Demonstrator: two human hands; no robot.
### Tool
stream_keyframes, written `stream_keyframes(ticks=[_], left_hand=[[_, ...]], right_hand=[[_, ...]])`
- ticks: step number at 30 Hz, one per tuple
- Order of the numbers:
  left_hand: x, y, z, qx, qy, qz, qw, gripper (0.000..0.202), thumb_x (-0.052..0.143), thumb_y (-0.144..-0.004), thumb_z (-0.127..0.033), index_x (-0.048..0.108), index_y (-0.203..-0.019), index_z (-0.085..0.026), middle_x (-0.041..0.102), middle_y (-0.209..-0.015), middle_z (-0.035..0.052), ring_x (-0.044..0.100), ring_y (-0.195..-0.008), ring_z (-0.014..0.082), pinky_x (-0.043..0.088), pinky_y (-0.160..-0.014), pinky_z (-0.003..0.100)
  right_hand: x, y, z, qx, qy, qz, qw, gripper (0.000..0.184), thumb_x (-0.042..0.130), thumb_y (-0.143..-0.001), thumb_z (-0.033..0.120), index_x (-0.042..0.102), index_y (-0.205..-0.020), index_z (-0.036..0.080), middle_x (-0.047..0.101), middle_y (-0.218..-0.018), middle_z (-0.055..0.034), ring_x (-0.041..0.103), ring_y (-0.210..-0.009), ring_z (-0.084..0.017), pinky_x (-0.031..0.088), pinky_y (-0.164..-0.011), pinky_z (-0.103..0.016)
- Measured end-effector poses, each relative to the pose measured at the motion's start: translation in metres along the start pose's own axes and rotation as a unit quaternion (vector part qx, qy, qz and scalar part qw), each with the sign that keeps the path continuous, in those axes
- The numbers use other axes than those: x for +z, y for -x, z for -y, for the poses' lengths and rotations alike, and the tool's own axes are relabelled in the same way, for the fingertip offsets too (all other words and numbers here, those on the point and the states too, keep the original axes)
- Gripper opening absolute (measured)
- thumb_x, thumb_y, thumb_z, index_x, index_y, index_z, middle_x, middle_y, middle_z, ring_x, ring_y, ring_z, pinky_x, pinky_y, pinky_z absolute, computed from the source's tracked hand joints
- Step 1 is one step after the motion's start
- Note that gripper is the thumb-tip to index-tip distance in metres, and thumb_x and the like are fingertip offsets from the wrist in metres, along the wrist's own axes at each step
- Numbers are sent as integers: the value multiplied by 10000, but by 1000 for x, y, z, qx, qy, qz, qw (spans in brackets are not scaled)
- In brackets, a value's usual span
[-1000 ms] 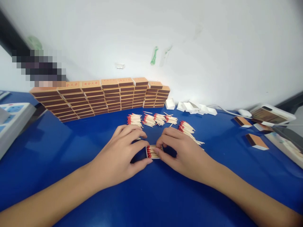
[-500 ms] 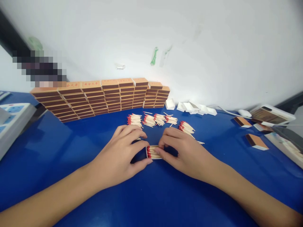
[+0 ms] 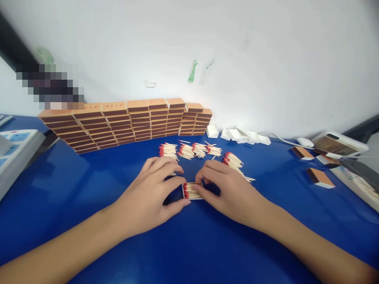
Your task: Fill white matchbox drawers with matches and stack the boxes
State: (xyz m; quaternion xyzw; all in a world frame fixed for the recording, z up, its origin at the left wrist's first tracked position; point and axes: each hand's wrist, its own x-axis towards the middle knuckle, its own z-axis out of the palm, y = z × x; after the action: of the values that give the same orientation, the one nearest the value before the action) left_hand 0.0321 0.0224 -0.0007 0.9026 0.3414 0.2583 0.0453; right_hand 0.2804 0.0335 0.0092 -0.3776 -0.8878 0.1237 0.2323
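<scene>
A small white matchbox tray (image 3: pixel 183 192) lies flat on the blue table, filled with red-headed matches (image 3: pixel 191 191) whose heads point left. My left hand (image 3: pixel 155 189) holds the tray at its left end, thumb at the near corner and forefinger at the far one. From the right, my right hand (image 3: pixel 226 187) reaches over the tray with thumb and forefinger pinched together on the matches; its fingers hide the right end. Beyond my hands lie several loose match piles (image 3: pixel 199 150), and another pile (image 3: pixel 233 161) sits behind my right hand.
Stacked matchboxes (image 3: pixel 133 120) form a wall along the back left. Several empty white trays (image 3: pixel 237 134) lie at the back right. Brown matchboxes (image 3: pixel 321 177), a white cable (image 3: pixel 286 140) and a phone-like device (image 3: pixel 340 142) are on the right. A white box-like object (image 3: pixel 22 146) stands left.
My right thumb and fingertips have shifted very slightly over the matches in the tray. My left hand stays in place on the tray.
</scene>
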Motion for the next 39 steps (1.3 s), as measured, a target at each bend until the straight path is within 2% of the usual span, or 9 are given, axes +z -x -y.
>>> stream_keyframes(ticks=[6,11,16,19,22,26,31,36,39], left_hand=[[1,-1,0,-1,-1,2,1000,260,754,-969,-404,748,-1117,-190,712,-1246,83,582,-1291,293,422,-1103,489],[1,0,0,-6,-3,-1,1000,287,763,-959,-406,740,-1156,-199,722,-1235,88,595,-1271,299,434,-1089,505],[-2,0,-2,2,4,-14,1000,224,761,-962,-390,751,-1079,-200,722,-1243,91,598,-1268,307,443,-1088,522],[-5,0,-2,-3,11,-23,1000,208,766,-957,-381,751,-1071,-207,726,-1241,89,596,-1275,311,453,-1083,524],[-7,0,-2,-6,21,-35,999,195,767,-954,-363,747,-1078,-214,727,-1240,83,605,-1262,303,462,-1076,519],[-11,-1,-1,-9,20,-52,998,198,762,-956,-355,734,-1092,-214,732,-1205,75,621,-1238,291,462,-1082,523],[-20,-4,-1,-3,20,-80,997,197,761,-958,-337,723,-1101,-207,740,-1194,74,632,-1215,284,465,-1071,520],[-24,-4,0,-10,12,-102,995,220,779,-944,-330,724,-1119,-210,751,-1176,79,642,-1185,282,474,-1058,524],[-23,-3,0,-13,19,-105,994,221,782,-940,-341,729,-1114,-216,757,-1163,80,649,-1163,282,488,-1036,521]], right_hand=[[-9,-3,-11,29,27,-34,999,87,657,-999,217,645,-913,216,628,-853,-28,592,-809,-190,459,-722,-326],[-23,-10,-48,101,55,-75,991,149,651,-976,301,670,-853,219,610,-732,-1,556,-680,-171,416,-647,-310],[-54,-13,-92,233,96,-163,954,231,684,-899,409,663,-767,221,615,-655,-9,532,-609,-174,375,-597,-315],[-72,-19,-103,291,79,-205,931,253,695,-860,445,681,-762,212,618,-635,-18,529,-607,-181,366,-596,-327],[-79,-38,-100,304,16,-193,933,269,698,-854,441,697,-744,195,622,-636,-26,522,-621,-179,359,-611,-334],[-76,-83,-90,291,-41,-170,941,362,650,-925,508,733,-776,189,645,-678,-24,528,-630,-160,378,-615,-320],[-73,-135,-84,320,-42,-219,921,372,667,-945,466,623,-689,200,589,-657,-8,469,-605,-142,357,-605,-325],[-72,-157,-70,327,-33,-185,926,558,734,-893,580,491,-526,238,476,-543,9,420,-566,-145,313,-587,-339],[-71,-166,-63,336,-39,-158,928,524,825,-825,497,497,-509,238,482,-524,5,436,-572,-152,312,-581,-332]])
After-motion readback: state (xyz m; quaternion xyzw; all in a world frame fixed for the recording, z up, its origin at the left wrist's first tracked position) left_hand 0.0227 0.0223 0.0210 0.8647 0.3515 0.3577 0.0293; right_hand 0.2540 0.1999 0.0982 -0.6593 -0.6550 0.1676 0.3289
